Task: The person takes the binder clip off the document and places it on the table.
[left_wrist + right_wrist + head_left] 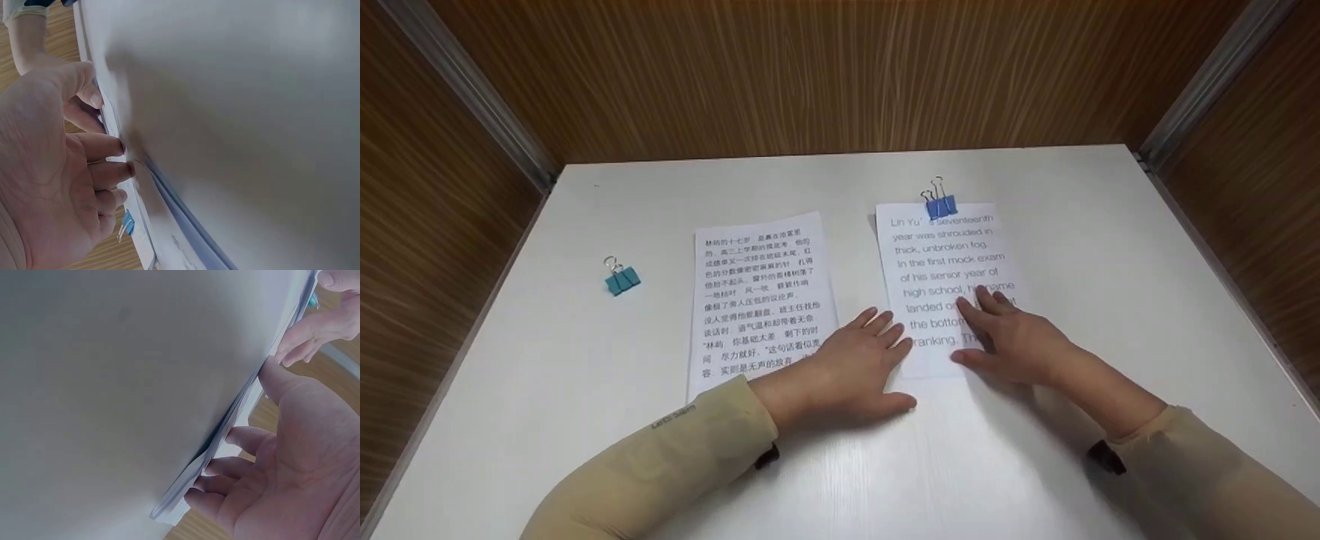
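A stack of white sheets point(937, 274) with printed English text lies on the right, a blue binder clip point(941, 208) on its top edge. My right hand point(1024, 346) rests on the lower right part of this stack, fingers extended over the text. In the right wrist view its fingertips point(212, 467) press along the layered sheets. With fingers spread, my left hand point(851, 367) reaches the stack's lower left edge, its thumb out beside the bottom corner. Part of my left hand and forearm hides the bottom of a second stack point(757, 296), printed with Chinese text.
A teal binder clip point(622, 280) lies on the white table point(607, 210), left of the Chinese-text stack. Brown wood-grain panels point(840, 75) stand around the table at the back and both sides.
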{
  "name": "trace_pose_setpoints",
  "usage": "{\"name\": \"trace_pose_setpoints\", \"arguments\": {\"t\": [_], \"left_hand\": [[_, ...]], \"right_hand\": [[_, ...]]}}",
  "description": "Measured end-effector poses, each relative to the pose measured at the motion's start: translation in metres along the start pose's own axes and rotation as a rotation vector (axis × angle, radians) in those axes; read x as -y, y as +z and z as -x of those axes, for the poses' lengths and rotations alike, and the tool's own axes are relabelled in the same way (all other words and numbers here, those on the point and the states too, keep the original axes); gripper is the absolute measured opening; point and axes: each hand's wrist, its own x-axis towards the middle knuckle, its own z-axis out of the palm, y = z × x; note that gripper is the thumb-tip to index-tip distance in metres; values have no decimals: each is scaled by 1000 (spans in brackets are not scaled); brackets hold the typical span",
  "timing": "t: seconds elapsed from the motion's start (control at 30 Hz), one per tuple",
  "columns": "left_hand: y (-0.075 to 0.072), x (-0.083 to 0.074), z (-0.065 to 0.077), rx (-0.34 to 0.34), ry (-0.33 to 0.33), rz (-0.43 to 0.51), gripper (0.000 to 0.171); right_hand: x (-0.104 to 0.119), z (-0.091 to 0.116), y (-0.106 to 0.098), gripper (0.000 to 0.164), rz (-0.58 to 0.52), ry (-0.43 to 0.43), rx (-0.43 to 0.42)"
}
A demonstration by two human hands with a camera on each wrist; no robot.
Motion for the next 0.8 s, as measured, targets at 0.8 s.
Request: {"name": "trace_pose_setpoints", "arguments": {"t": [0.8], "left_hand": [[8,8,49,-4,9,68,84]], "right_hand": [[46,15,15,82,72,-82,-51]]}}
